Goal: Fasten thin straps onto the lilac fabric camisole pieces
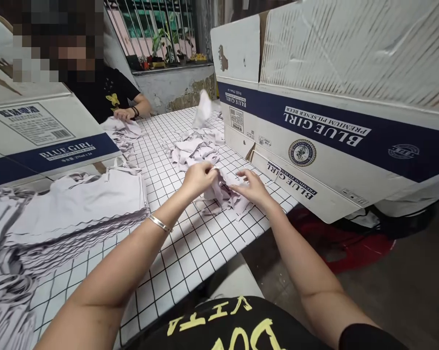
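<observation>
My left hand is closed, pinching a pale lilac fabric piece from a small heap on the grid-patterned table. My right hand lies on the same heap with fingers curled into the cloth. A silver bangle sits on my left wrist. A larger loose pile of the same fabric pieces lies just beyond my hands.
A neat stack of flattened fabric pieces lies at the left. A big Blue Girl carton stands at the right, another carton at the left. Across the table a person's hands rest on more fabric.
</observation>
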{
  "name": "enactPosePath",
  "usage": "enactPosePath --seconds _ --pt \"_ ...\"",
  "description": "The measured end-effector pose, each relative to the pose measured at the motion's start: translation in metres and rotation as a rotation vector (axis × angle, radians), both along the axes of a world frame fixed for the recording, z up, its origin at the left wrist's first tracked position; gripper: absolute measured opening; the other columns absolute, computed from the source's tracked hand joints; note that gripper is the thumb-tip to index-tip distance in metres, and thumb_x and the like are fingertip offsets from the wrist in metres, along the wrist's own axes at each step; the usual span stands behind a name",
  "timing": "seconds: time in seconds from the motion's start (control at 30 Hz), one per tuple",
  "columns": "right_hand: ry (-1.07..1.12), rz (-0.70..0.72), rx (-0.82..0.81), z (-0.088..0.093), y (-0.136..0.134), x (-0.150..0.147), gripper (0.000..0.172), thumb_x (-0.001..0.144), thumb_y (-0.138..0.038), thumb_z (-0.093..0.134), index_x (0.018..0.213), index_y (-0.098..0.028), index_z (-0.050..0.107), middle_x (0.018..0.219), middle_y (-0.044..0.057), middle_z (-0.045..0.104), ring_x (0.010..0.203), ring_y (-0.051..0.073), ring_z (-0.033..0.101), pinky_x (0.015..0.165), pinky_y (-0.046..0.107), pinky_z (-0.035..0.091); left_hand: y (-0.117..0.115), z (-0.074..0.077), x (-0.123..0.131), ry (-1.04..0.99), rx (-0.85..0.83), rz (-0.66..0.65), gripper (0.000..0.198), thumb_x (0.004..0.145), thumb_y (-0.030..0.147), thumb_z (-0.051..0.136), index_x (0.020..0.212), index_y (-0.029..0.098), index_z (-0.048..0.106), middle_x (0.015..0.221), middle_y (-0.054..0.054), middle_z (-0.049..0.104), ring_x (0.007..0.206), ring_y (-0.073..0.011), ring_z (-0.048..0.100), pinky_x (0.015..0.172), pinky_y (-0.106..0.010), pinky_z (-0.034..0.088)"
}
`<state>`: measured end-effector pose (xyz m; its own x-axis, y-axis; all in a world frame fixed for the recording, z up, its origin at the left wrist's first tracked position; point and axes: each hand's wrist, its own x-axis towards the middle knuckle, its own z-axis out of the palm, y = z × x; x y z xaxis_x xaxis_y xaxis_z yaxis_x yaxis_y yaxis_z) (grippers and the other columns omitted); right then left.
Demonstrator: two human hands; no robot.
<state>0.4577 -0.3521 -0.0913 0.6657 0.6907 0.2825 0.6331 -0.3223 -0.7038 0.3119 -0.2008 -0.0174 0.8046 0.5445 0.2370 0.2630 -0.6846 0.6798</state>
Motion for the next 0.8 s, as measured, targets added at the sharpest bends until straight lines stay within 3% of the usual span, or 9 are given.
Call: enactPosePath --seconds 0.13,0.2,0.3,0.37,0.47,0.63,0.73,0.8 --pt "-0.139 -0.055 -0.02 0.022 0.038 0.007 0.019 0.077 -0.036 0.063 0.09 -0.022 0.06 0.091 0.004 0.066 0.091 0.023 0.056 0.086 0.039 0.04 0.018 0.053 0.004 -0.137 0.048 0.041 0.023 0.077 0.031 0.054 0.06 0.016 0.055 0.057 0.001 0.051 0.057 -0.012 0.044 0.052 -0.023 0.03" --pt "-0.073 -0.031 0.062 0.035 0.053 0.004 0.023 0.077 -0.038 0.062 0.092 -0.021 0.057 0.092 0.004 0.065 0.086 0.021 0.057 0.082 0.037 0.042 0.026 0.073 0.003 -0.172 0.105 0.105 0.017 0.073 0.026 0.054 0.06 0.016 0.055 0.058 0.001 0.051 0.058 -0.0121 0.044 0.053 -0.023 0.03" --pt "0.076 0.15 0.276 0.054 0.071 -0.017 0.034 0.082 -0.044 0.058 0.107 -0.023 0.05 0.103 0.004 0.064 0.083 0.017 0.058 0.073 0.03 0.044 0.031 0.093 0.0 -0.185 0.166 0.132 0.01 0.069 0.021 0.053 0.061 0.015 0.056 0.059 0.001 0.052 0.059 -0.0121 0.045 0.054 -0.023 0.032" --pt "0.037 0.185 0.29 0.062 0.08 -0.033 0.03 0.083 -0.039 0.056 0.108 -0.024 0.049 0.103 0.003 0.064 0.083 0.017 0.058 0.071 0.028 0.043 0.031 0.103 -0.003 -0.176 0.21 0.123 0.01 0.069 0.021 0.053 0.063 0.015 0.057 0.06 0.001 0.054 0.06 -0.0124 0.046 0.056 -0.023 0.034" --pt "-0.105 0.07 0.124 0.067 0.087 -0.038 0.018 0.08 -0.023 0.055 0.098 -0.024 0.053 0.092 0.001 0.065 0.076 0.017 0.056 0.066 0.027 0.039 0.036 0.117 -0.012 -0.123 0.361 0.17 0.01 0.071 0.021 0.053 0.068 0.015 0.06 0.065 -0.001 0.058 0.064 -0.0148 0.05 0.061 -0.025 0.038" --pt "-0.15 -0.011 -0.183 0.089 0.079 0.017 0.019 0.068 -0.009 0.061 0.083 -0.021 0.058 0.083 0.001 0.065 0.072 0.017 0.056 0.061 0.025 0.037 0.087 0.136 -0.041 0.191 0.61 0.362 0.008 0.064 0.018 0.06 0.071 0.018 0.063 0.074 -0.007 0.064 0.08 -0.0246 0.058 0.072 -0.031 0.042" --pt "-0.047 0.001 -0.256 0.12 0.075 0.054 0.019 0.063 -0.006 0.065 0.074 -0.019 0.057 0.074 0.001 0.063 0.067 0.015 0.057 0.058 0.025 0.039 0.123 0.138 -0.055 0.373 0.58 0.388 0.01 0.056 0.013 0.065 0.063 0.019 0.062 0.071 -0.007 0.063 0.082 -0.0272 0.06 0.071 -0.031 0.043" --pt "0.099 0.06 -0.283 0.142 0.075 0.072 0.02 0.063 -0.004 0.067 0.069 -0.019 0.054 0.065 0.0 0.059 0.059 0.013 0.056 0.055 0.024 0.041 0.139 0.135 -0.059 0.438 0.454 0.389 0.012 0.053 0.012 0.068 0.059 0.019 0.061 0.064 -0.005 0.06 0.076 -0.0257 0.06 0.067 -0.03 0.043"
